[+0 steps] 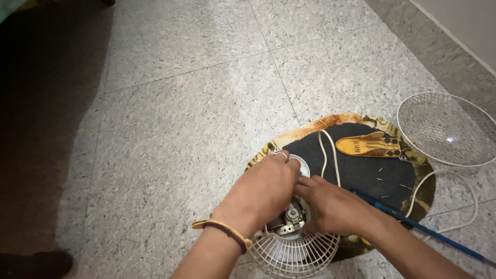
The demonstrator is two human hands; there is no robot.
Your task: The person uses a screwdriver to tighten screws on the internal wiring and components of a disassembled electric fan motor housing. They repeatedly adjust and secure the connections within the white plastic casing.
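My left hand (263, 194), with a ring and wrist bands, is curled over a white round part (302, 165) on top of a small fan's motor (293, 216). From the right, my right hand (336, 209) meets it, fingers pinching at the same spot. The motor sits in a white wire rear grille (292, 253) at the bottom edge. What the fingertips hold is hidden. All of this rests on a round dark mat (361, 173) with a yellow patterned rim.
On the mat lie a yellow plastic cover piece (368, 145), a white power cord (330, 155), several small screws (382, 181) and a blue-handled screwdriver (413, 222). A white wire front grille (447, 129) lies on the speckled tile floor at right. A dark shadowed area fills the left.
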